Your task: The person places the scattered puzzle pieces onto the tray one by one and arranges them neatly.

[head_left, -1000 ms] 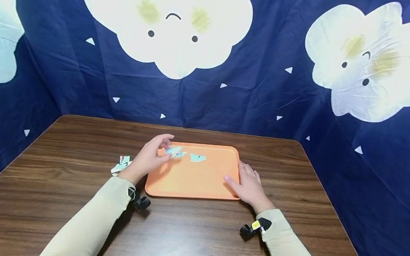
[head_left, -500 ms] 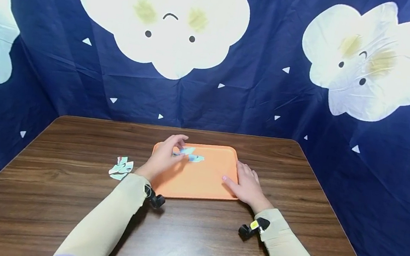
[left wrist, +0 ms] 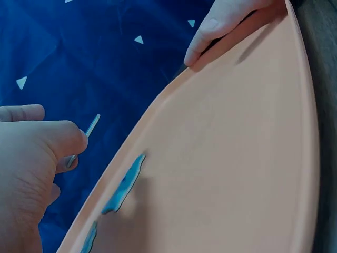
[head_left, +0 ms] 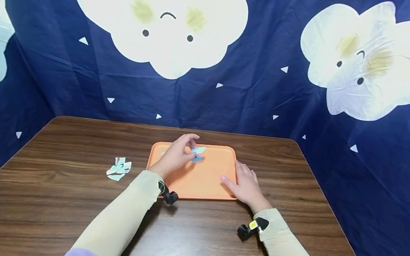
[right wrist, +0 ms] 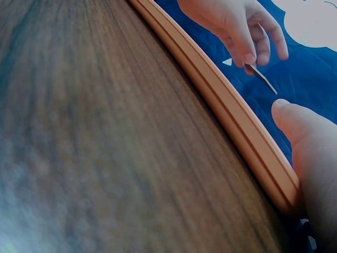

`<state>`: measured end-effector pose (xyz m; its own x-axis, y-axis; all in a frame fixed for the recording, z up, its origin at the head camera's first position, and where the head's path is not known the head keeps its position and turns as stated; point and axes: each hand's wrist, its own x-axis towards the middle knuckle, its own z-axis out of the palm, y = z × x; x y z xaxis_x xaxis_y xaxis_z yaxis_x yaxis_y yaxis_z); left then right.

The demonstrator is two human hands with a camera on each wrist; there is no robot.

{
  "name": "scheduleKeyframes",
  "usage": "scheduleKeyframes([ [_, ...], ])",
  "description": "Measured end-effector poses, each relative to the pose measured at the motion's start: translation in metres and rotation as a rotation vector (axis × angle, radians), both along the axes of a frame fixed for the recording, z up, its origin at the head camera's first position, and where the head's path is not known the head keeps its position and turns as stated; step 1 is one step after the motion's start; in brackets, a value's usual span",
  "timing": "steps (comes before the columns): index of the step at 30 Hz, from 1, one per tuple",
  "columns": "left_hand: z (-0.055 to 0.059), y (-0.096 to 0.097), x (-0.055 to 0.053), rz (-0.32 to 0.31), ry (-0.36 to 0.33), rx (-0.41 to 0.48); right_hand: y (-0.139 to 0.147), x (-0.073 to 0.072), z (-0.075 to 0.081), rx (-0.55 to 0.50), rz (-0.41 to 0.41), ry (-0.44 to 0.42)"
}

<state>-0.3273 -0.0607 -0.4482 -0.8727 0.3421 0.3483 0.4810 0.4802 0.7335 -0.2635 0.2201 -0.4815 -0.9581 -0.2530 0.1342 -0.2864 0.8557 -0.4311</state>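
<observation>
Between thumb and fingertips my left hand point(head_left: 177, 154) pinches a thin, irregular light-blue flat piece point(left wrist: 92, 125), held above the back of the orange tray point(head_left: 201, 184). Seen edge-on, the piece point(right wrist: 263, 80) also shows in the right wrist view. On the tray just below it lies a printed blue piece point(head_left: 196, 159), shaded by the hand. Another pale piece point(head_left: 162, 153) peeks out left of the hand, partly hidden. My right hand point(head_left: 247, 186) rests at the tray's right edge, fingers along the rim and thumb point(right wrist: 295, 118) extended inward over it.
Several pale-blue and white pieces, one with red, form a small pile point(head_left: 119, 169) on the brown wooden table point(head_left: 189, 239), left of the tray. A dark blue curtain point(head_left: 193, 100) with white clouds stands behind the table and along its sides.
My left hand has moved right across the tray with its pinched piece, uncovering the pile on the table. My right hand stays at the tray's right edge.
</observation>
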Motion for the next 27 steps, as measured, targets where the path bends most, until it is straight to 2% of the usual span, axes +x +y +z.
scheduleKeyframes([
  [6, 0.001, 0.015, -0.003, -0.025, 0.004, -0.018, 0.0, 0.0, 0.001, 0.006, 0.003, 0.009],
  [21, -0.01, 0.041, -0.007, -0.044, -0.019, -0.072, -0.001, -0.002, -0.002, 0.005, 0.007, 0.014],
  [27, -0.015, 0.049, -0.008, -0.04, -0.016, -0.136, 0.0, -0.002, -0.002, 0.011, 0.003, 0.014],
])
